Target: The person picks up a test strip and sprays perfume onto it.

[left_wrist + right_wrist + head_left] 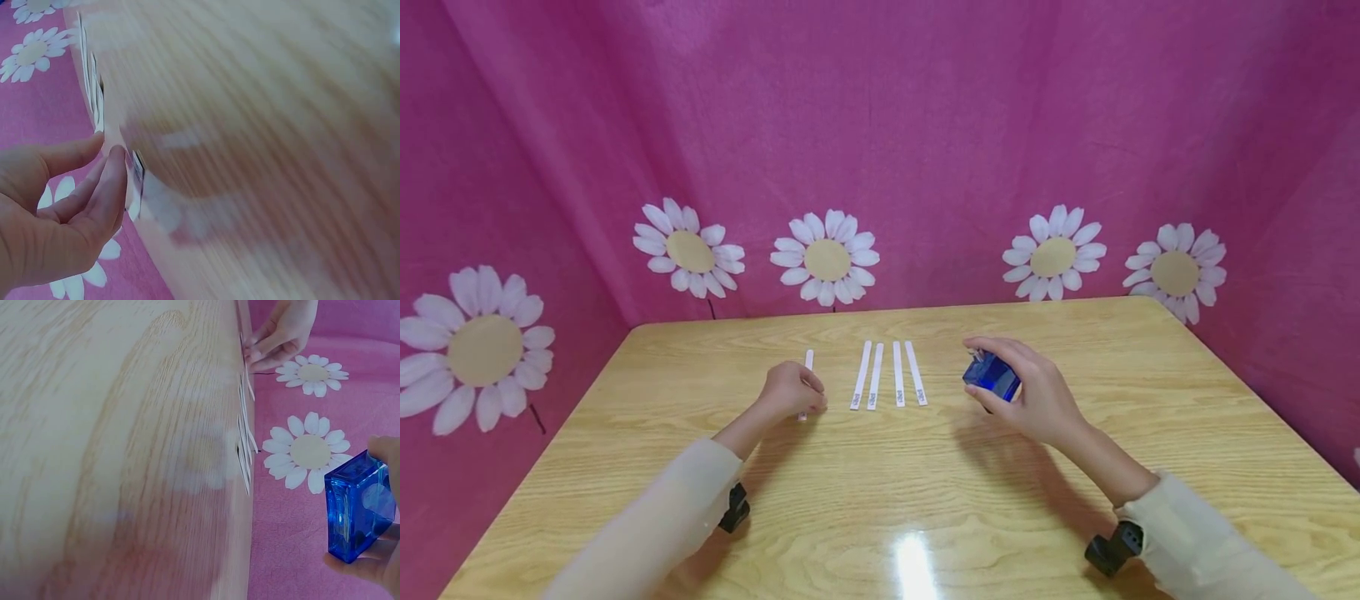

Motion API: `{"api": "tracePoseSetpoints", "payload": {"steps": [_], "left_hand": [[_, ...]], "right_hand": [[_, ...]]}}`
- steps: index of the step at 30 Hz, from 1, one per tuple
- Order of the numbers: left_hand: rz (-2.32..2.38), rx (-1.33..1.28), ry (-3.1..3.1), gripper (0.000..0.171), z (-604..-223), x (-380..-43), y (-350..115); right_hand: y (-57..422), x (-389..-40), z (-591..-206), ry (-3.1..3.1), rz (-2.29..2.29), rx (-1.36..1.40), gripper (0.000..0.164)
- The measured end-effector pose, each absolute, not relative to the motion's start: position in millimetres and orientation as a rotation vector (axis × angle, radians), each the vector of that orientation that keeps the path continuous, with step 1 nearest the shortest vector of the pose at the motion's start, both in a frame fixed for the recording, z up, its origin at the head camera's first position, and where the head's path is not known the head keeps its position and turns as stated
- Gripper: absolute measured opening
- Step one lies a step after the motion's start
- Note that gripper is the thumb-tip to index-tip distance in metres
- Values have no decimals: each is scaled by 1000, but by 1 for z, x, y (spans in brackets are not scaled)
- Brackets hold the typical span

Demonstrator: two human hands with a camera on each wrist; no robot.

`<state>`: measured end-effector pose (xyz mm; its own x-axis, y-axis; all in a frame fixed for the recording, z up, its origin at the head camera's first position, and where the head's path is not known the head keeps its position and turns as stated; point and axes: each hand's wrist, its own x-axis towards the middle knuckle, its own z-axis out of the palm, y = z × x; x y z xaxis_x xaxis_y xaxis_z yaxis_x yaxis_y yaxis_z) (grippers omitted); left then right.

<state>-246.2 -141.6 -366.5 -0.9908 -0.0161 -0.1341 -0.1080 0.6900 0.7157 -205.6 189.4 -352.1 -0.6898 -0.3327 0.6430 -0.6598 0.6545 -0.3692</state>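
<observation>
In the head view my left hand [792, 390] is low over a white paper strip [808, 358] lying on the table, covering its middle. The left wrist view shows my thumb and fingertips slightly apart, close beside the strip [137, 172]; whether they touch it is unclear. Off to the right, my right hand [1037, 398] grips a blue glass perfume bottle [996, 379] above the table, tilted, thumb on one side and fingers on the other. Its clear blue glass [353, 509] shows in the right wrist view. Several more printed white strips [876, 375] lie between the hands.
The wooden table [850, 500] reaches back to a pink curtain [925, 150] with white daisies. Its rounded far corners and sloping side edges show. Small black wrist cameras [1116, 548] sit under both sleeves.
</observation>
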Motion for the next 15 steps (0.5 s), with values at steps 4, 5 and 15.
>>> {"api": "tracePoseSetpoints", "payload": {"steps": [4, 5, 15], "left_hand": [[1110, -37, 2889, 16, -367, -242, -149], [1087, -17, 2915, 17, -367, -241, -151], [1067, -1, 2927, 30, -374, -238, -170]], "right_hand": [[190, -206, -353, -2344, 813, 765, 57], [190, -206, -353, -2344, 811, 764, 57], [190, -206, -354, -2347, 805, 765, 57]]}}
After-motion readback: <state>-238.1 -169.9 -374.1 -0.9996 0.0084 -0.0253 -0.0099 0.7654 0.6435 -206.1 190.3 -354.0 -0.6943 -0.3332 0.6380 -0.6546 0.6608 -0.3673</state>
